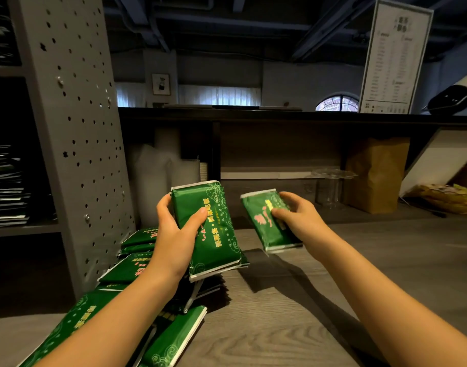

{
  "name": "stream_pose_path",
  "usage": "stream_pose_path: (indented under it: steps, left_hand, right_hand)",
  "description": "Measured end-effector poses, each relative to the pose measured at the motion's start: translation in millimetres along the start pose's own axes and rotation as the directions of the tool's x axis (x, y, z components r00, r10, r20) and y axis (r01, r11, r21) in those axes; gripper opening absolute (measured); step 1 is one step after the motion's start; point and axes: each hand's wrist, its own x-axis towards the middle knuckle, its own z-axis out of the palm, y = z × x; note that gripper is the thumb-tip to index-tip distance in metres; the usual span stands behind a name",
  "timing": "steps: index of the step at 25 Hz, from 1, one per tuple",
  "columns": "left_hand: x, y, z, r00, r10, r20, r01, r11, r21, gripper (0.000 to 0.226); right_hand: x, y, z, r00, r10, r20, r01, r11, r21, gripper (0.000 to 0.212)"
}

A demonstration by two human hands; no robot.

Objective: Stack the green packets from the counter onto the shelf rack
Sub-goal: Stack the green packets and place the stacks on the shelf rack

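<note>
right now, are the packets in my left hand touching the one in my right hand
Apart. In the head view the left hand grips a packet stack, the right hand a single packet, with a plain gap of dark background between them.

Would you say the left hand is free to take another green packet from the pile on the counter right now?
Probably not: the left hand grips a stack of packets above the pile, so its fingers are full, though nothing blocks the way down.

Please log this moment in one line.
left hand: grips green packets | right hand: grips single green packet | loose packets: on counter
</note>
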Motion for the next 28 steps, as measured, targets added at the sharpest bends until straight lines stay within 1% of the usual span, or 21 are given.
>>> stream_pose_path:
  steps: [1,2,3,5,7,10,12,14,17,19,21,23,26,28]
  left_hand:
    - [0,1,0,1.0,-0.009,-0.009,0.009,1.0,-0.014,0.054]
    - [1,1,0,1.0,-0.018,-0.019,0.017,0.999,-0.029,0.053]
    - [1,2,-1,0.999,-0.026,-0.027,0.025,0.999,-0.041,0.053]
    - [2,2,-1,0.998,-0.042,-0.042,0.039,0.998,-0.057,0.053]
    - [3,1,-1,0.997,-0.052,-0.057,0.049,0.997,-0.057,0.049]
    - [5,0,-1,0.995,-0.046,-0.087,0.04,0.997,-0.071,0.044]
    - [5,0,0,0.995,-0.034,-0.098,0.027,0.996,-0.079,0.039]
    - [1,1,3,0.996,-0.009,-0.091,0.003,0.997,-0.071,0.037]
    - [-5,2,8,0.999,0.021,-0.04,-0.024,0.997,-0.068,0.037]
    - [-7,1,9,1.0,0.011,0.004,-0.011,0.998,-0.066,0.042]
    - [-7,0,9,0.999,0.011,0.035,-0.009,0.999,-0.046,0.058]
    - [-6,0,8,0.999,0.032,0.041,-0.031,0.999,-0.024,0.065]
    - [-3,-1,6,0.998,0.055,0.021,-0.056,0.998,0.035,0.06]
    - [1,1,1,0.997,0.078,0.0,-0.078,0.994,0.071,0.057]
  right_hand:
    - [-3,-5,2,1.0,-0.006,-0.004,0.006,0.985,0.174,0.052]
    - [-7,-10,5,1.0,-0.017,0.002,0.016,0.951,0.309,0.047]
    - [-12,-15,8,0.999,-0.038,0.015,0.029,0.913,0.406,0.041]
    - [-23,-25,20,0.994,-0.103,0.046,0.068,0.871,0.486,0.032]
    - [-33,-29,37,0.984,-0.166,0.069,0.116,0.878,0.465,0.034]
    - [-47,-30,60,0.972,-0.219,0.09,0.17,0.91,0.379,0.042]
    - [-55,-29,70,0.963,-0.257,0.08,0.216,0.916,0.337,0.044]
    - [-59,-28,75,0.956,-0.287,0.066,0.255,0.918,0.304,0.047]
    - [-62,-26,81,0.941,-0.333,0.067,0.299,0.905,0.301,0.051]
    - [-64,-25,84,0.93,-0.355,0.097,0.308,0.895,0.324,0.053]
    - [-64,-24,84,0.92,-0.369,0.135,0.31,0.892,0.328,0.055]
    - [-61,-22,83,0.914,-0.364,0.18,0.291,0.896,0.336,0.056]
    - [-56,-22,79,0.898,-0.345,0.273,0.236,0.902,0.361,0.058]
    - [-50,-20,75,0.895,-0.323,0.307,0.198,0.906,0.374,0.057]
